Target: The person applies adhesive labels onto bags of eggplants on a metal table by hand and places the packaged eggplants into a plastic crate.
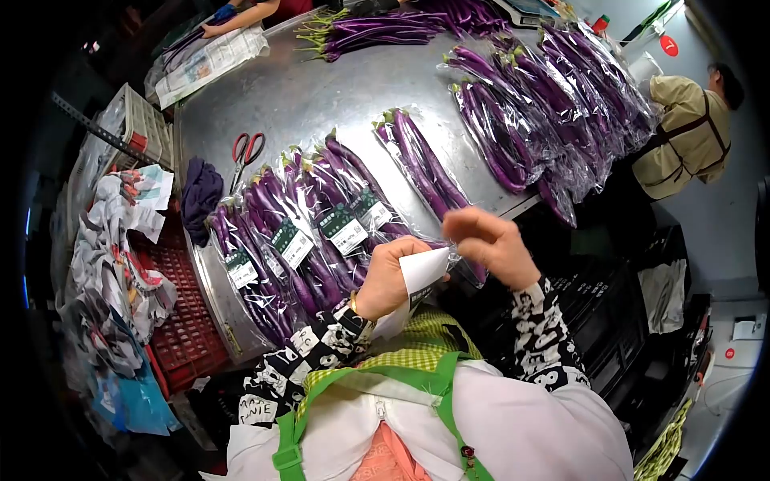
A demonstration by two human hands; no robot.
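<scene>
My left hand (387,280) is closed on a white label strip (423,271), whose lower part hangs in front of the green apron. Just right of the strip, my right hand (491,244) is raised with its fingers bent; whether they hold anything is too blurred to tell. Beyond my hands, a bag of long purple eggplants (421,164) without a visible label lies on the metal table (321,100). To the left lie several bagged eggplants (309,268) in a row, with green and white labels (345,230) on them.
Red-handled scissors (245,152) and a dark cloth (200,196) lie at the table's left. Many bagged eggplants (553,104) are piled at the right, loose ones (377,32) at the far edge. A red crate (180,321) stands left. Two other people are partly visible.
</scene>
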